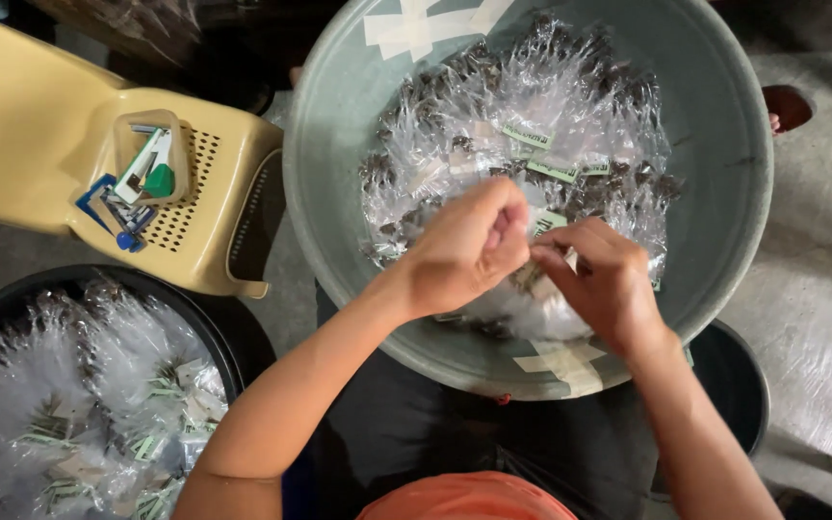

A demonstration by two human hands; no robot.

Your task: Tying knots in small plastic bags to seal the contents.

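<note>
A large grey-green plastic basin (715,144) rests on my lap, holding a heap of small clear plastic packets (522,125) with dark contents and small paper labels. My left hand (464,246) and my right hand (599,279) meet over the near side of the heap. Both are pinched together on one clear packet (538,279), which is mostly hidden under the fingers. The left fist is curled tight; the right hand's fingers press against it.
A black tub (98,385) at lower left holds more clear packets. A yellow plastic stool (60,154) at upper left carries a small clear container (151,159) with staplers. Another dark bucket (739,385) sits under the basin on the right. Pale tape patches the basin's rim (565,364).
</note>
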